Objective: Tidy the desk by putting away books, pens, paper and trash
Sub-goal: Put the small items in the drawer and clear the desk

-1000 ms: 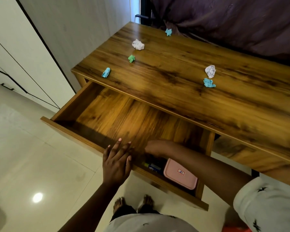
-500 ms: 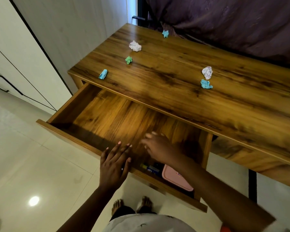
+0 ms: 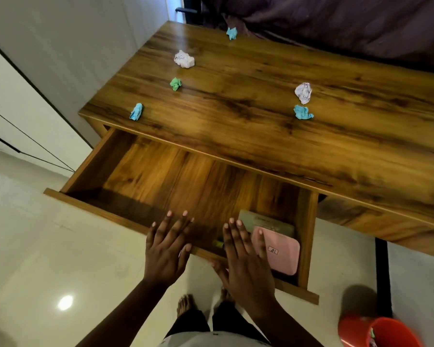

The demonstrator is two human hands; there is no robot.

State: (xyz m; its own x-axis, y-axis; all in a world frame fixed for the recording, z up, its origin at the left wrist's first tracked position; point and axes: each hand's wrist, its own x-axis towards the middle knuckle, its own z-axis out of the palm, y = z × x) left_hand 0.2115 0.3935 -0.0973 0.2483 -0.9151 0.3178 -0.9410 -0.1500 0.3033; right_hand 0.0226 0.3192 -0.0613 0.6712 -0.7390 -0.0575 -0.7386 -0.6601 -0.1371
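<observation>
The wooden desk (image 3: 261, 126) has its wide drawer (image 3: 125, 209) pulled out. In the drawer's near right corner lie a pink case (image 3: 281, 251), a greenish book (image 3: 266, 221) under it, and a pen or marker (image 3: 218, 244). My left hand (image 3: 167, 249) and my right hand (image 3: 246, 259) rest flat, fingers spread, on the drawer's front edge, holding nothing. Several crumpled paper balls lie on the desk top: white ones (image 3: 184, 59) (image 3: 303, 92), blue ones (image 3: 136, 111) (image 3: 303, 112) (image 3: 231, 33) and a green one (image 3: 175, 83).
An orange bin (image 3: 386, 333) stands on the tiled floor at the lower right. White cupboard doors (image 3: 23, 116) line the left wall. A dark purple cloth (image 3: 336, 23) hangs behind the desk. My bare feet (image 3: 186, 304) are under the drawer front.
My right hand has come out of the drawer, uncovering the pink case and book, and now lies on the front edge beside my left hand. The view has tilted down, showing the orange bin.
</observation>
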